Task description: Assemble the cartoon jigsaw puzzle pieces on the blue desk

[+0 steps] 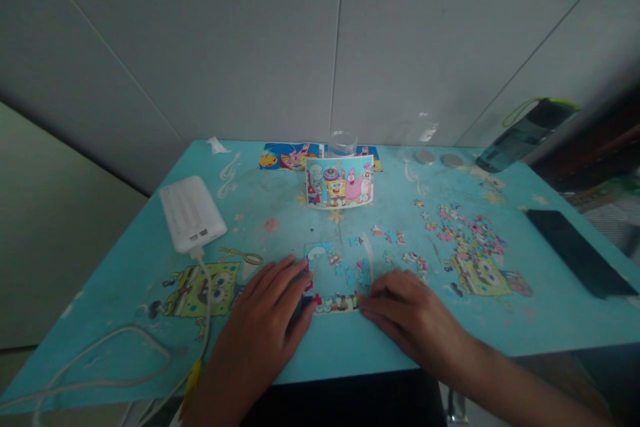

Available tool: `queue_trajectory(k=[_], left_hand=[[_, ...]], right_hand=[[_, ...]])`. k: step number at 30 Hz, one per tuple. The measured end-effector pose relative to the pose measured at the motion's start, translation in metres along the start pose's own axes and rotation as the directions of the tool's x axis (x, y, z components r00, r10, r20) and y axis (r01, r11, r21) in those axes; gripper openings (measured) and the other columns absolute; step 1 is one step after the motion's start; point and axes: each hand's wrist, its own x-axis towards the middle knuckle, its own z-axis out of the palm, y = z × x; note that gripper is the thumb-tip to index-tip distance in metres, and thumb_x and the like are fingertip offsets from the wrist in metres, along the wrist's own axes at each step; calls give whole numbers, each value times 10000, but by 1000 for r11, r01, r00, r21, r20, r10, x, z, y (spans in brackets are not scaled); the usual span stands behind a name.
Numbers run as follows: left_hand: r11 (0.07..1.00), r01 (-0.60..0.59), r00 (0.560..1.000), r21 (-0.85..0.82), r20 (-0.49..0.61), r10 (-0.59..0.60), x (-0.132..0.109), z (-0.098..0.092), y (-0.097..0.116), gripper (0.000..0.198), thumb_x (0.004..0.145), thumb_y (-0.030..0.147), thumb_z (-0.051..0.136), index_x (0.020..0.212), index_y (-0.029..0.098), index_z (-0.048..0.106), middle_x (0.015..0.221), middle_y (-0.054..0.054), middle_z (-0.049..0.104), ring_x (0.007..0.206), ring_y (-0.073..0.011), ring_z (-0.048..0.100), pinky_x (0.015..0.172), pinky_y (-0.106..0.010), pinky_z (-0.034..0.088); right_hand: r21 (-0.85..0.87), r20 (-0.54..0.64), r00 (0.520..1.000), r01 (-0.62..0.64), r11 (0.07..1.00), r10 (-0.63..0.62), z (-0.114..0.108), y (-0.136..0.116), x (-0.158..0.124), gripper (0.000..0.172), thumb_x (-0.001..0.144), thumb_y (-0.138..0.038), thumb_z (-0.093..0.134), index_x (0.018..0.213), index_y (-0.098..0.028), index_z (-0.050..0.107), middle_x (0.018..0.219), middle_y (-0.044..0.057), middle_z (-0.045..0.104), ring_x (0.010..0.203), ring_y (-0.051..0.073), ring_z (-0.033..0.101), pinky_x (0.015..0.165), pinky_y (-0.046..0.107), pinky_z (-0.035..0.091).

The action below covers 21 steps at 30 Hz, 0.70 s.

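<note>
A partly joined jigsaw puzzle [337,303] lies near the table's front edge, with a bottom row, a left side and a top left corner put together. My left hand [267,313] rests flat with fingers stretched out along the puzzle's left side, holding it down. My right hand [413,310] is closed, its thumb and fingertips pinched on a puzzle piece at the right end of the bottom row; the fingers mostly hide that piece. Several loose puzzle pieces [353,275] lie inside and above the frame. A cartoon picture card [340,183] stands upright behind, leaning on a clear container [343,143].
A heap of puzzle pieces [470,230] lies to the right, near a black phone-like slab [575,250]. A tilted water bottle [525,137] and two round lids [425,157] are at the back right. On the left, a white power bank [193,213] trails a white cable [125,383].
</note>
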Motion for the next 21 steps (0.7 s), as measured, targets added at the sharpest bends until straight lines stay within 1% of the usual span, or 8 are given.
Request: queue_trajectory(k=[4, 8, 11, 16, 18, 21], left_hand=[[1000, -8, 1000, -3, -6, 8, 0, 0, 0, 328, 954, 302, 596, 1268, 209, 616, 1383, -74, 615, 1320, -291, 530, 1100, -551, 464], [1000, -8, 1000, -2, -7, 8, 0, 1, -1, 323, 955, 296, 598, 1267, 216, 614, 1390, -69, 610, 1325, -291, 525, 1103, -551, 461], [1000, -4, 1000, -2, -3, 4, -1, 1, -2, 331, 953, 293, 600, 1275, 220, 610, 1395, -65, 605, 1331, -293, 518, 1106, -550, 459], [1000, -6, 1000, -4, 2, 6, -1, 2, -2, 343, 951, 295, 597, 1286, 221, 610, 1407, -70, 595, 1338, -300, 511, 1111, -547, 457], [1000, -6, 1000, -7, 3, 6, -1, 2, -2, 346, 950, 294, 597, 1289, 223, 609, 1411, -69, 594, 1338, -300, 513, 1114, -546, 454], [1000, -4, 1000, -14, -5, 4, -1, 2, -2, 349, 946, 294, 602, 1288, 226, 610, 1406, -67, 599, 1331, -298, 520, 1112, -544, 455]], right_hand=[[-12, 30, 997, 75, 997, -74, -1, 3, -2, 157, 985, -198, 577, 1035, -210, 725, 1034, 61, 697, 930, 202, 621, 827, 364, 497], [-47, 48, 993, 110, 993, -107, -5, 6, -2, 232, 981, -152, 565, 1160, -218, 699, 1061, 70, 699, 952, 209, 620, 845, 369, 505], [-58, 34, 992, 122, 991, -120, -6, 8, -1, 272, 971, -136, 572, 1197, -229, 692, 1066, 77, 703, 968, 211, 626, 856, 368, 514], [-12, 21, 994, 107, 994, -107, -5, 8, 0, 250, 971, -178, 580, 1179, -237, 706, 1065, 78, 702, 961, 211, 638, 857, 371, 533], [25, -12, 997, 77, 997, -77, -8, 9, -1, 248, 976, -197, 572, 1178, -237, 710, 1098, 85, 689, 987, 215, 642, 871, 373, 541], [48, -129, 992, 4, 999, 3, -13, 15, -4, 262, 971, -207, 568, 1187, -245, 711, 1140, 96, 665, 1036, 229, 640, 898, 387, 549]])
